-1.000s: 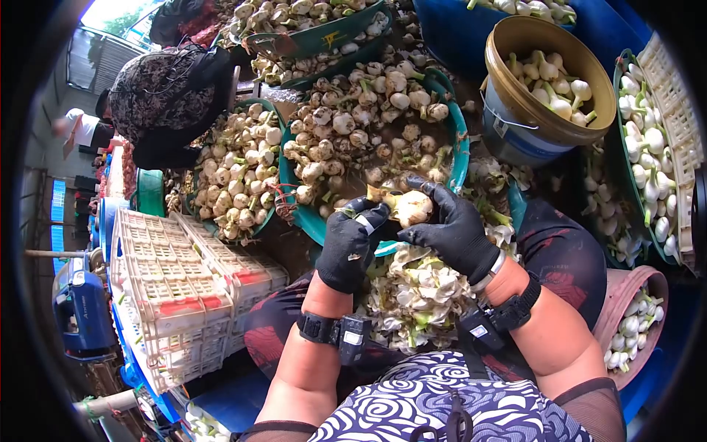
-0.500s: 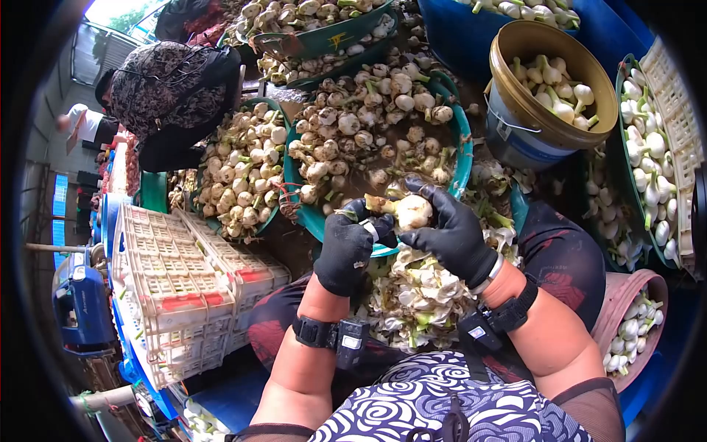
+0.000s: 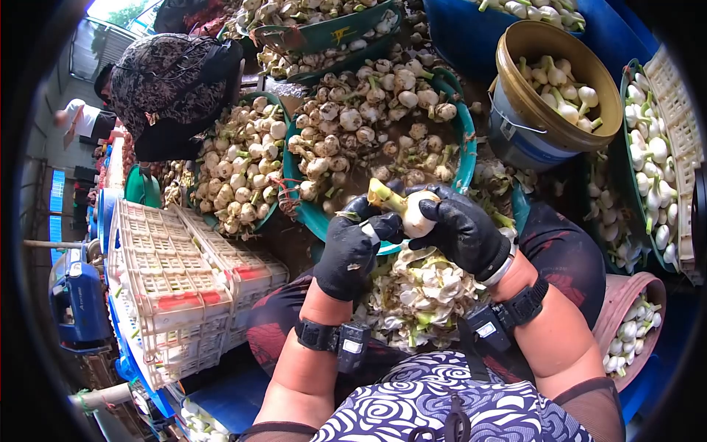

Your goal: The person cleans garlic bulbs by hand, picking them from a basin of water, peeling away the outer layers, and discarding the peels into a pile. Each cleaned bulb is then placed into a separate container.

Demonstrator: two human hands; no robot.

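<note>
Between my two black-gloved hands is a garlic bulb, its pale side showing and its thick yellow-green stem slanting up to the left. My right hand is closed around the bulb's right side, thumb and fingers on it. Pressed against the bulb's left side and the stem's base, my left hand has curled fingers; a small whitish band shows at them. Just beyond is a teal tub of soil-stained garlic bulbs. Below my hands lies a heap of peeled-off garlic skins.
A yellow-rimmed bucket of cleaner garlic stands at upper right, a pink bucket at lower right. White plastic crates are at left. Another person bends over at upper left, behind a second tub of garlic.
The garlic bulb has turned in my hands: its stem now points more upward and a cleaner, whiter side shows. My right hand has shifted slightly, its fingers wrapping closer around the bulb.
</note>
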